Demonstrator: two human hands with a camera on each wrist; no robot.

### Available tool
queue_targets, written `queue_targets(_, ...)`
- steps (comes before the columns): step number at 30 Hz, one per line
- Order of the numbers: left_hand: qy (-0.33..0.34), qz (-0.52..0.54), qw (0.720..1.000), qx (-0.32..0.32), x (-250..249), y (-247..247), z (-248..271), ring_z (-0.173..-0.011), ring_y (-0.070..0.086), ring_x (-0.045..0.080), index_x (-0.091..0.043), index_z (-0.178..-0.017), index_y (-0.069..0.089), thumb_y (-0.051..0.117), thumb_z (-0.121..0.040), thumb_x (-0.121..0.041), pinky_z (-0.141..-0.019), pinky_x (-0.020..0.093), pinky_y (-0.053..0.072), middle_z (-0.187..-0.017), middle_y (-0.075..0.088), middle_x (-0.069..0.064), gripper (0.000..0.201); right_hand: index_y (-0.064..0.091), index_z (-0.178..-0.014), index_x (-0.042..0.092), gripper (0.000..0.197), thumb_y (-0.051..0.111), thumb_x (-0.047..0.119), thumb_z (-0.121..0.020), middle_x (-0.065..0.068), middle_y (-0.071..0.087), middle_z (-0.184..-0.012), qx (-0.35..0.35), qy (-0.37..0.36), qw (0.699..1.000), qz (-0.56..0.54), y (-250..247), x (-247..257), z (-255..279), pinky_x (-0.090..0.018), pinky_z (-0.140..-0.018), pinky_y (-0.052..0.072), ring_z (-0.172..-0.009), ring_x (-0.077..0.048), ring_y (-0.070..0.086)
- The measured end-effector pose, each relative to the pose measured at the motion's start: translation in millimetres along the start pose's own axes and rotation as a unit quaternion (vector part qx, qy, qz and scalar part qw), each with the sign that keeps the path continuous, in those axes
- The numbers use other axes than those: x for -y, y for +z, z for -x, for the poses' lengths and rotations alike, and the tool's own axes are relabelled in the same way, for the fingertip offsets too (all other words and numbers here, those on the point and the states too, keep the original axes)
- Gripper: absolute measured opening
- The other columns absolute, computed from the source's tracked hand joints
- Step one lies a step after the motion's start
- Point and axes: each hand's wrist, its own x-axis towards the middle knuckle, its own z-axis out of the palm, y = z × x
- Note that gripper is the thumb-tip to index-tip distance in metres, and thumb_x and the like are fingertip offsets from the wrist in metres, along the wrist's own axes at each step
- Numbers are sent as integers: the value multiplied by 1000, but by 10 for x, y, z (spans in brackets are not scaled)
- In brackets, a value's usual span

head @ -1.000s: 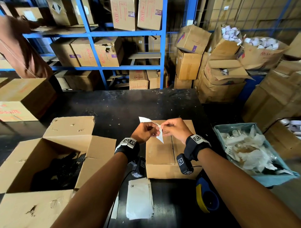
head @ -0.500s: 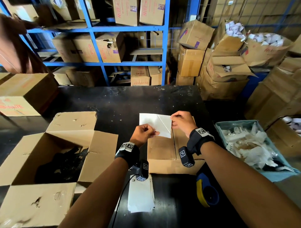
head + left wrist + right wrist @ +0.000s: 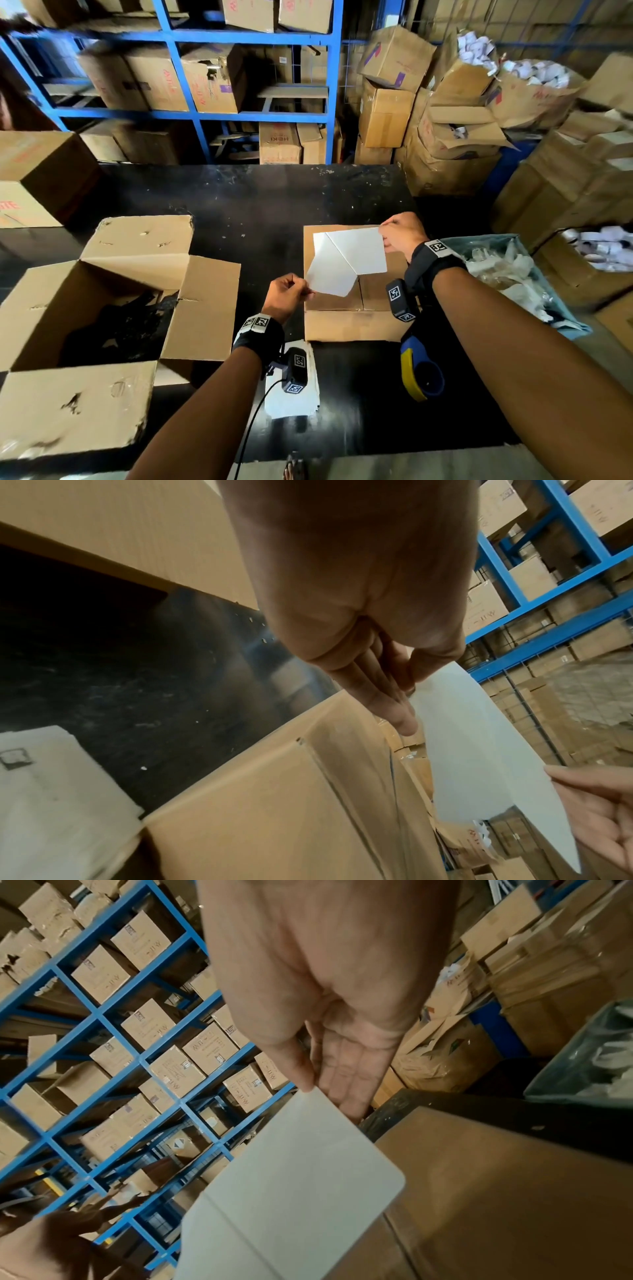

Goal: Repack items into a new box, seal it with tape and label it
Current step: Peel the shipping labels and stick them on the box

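While one stack of white sheets [image 3: 291, 394] lies below the left hand [image 3: 286, 297], that hand pinches the near corner of one white label [image 3: 346, 262]; the right hand [image 3: 402, 233] pinches its far corner, above one closed box [image 3: 342, 323]. Left of both stands one open box [image 3: 202, 305].

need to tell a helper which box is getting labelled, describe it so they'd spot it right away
On the black table, look right of the big open box. The closed box sits under the white label sheet held by both hands; unlike its neighbour, its flaps are shut.
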Motion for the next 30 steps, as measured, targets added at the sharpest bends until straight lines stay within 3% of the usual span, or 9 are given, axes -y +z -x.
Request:
queue_targets(4,-13,12,1000,-20,58,25,223,-70,69,22,-4,-71,58,52,-95,1,-74,31,61,-68,65,11,26,68,-84,5,11,61,1,-91,-20,73,-96,8,-12,999,40,-175,-9,0,-32,-59,61,-83,-32,74)
queue_targets(9,-33,20,998,-43,201,164,553,-60,69,15,-3,-67,54,51,-96,2,-66,27,61,-66,61,11,30,71,-77,4,15,61,1,-89,-21,73,-89,24,-34,993,114,-435,-9,-19,-50,-72,64,-82,-39,74)
queue_targets(13,-29,-16,998,-58,358,295,798,-58,70,14,-4,-65,50,49,-95,4,-57,20,56,-61,59,7,31,73,-86,-4,15,59,2,-86,-23,73,-88,20,-56,984,170,-600,-46,-22,-54,-72,63,-83,-41,73)
queue_targets(18,-45,-16,997,-64,672,391,1048,-60,71,16,-6,-63,48,50,-95,3,-58,22,57,-59,61,5,34,76,-92,-2,17,62,5,-86,-21,73,-91,12,-70,973,219,-693,-84,-14,-53,-70,63,-82,-40,73)
queue_targets(22,-76,-26,996,-37,993,452,1140,-68,74,22,-2,-72,57,53,-98,-4,-60,25,56,-72,69,17,26,77,-93,1,23,62,11,-79,-21,72,-95,-6,-69,968,242,-740,-154,-158,-53,-70,63,-84,-41,73)
queue_targets(26,-143,-21,989,-35,1296,540,1146,-61,73,23,2,-76,58,53,-96,0,-59,30,59,-70,71,21,21,76,-90,-2,23,60,9,-77,-23,73,-92,0,-74,964,255,-759,-187,-304,-53,-70,63,-82,-43,73)
queue_targets(30,-196,-71,978,-9,1544,642,1170,-54,69,20,-1,-66,59,58,-92,1,-55,35,60,-67,70,18,26,74,-85,-2,15,61,5,-81,-22,73,-89,16,-82,967,239,-777,-24,-108,-53,-71,63,-82,-41,73)
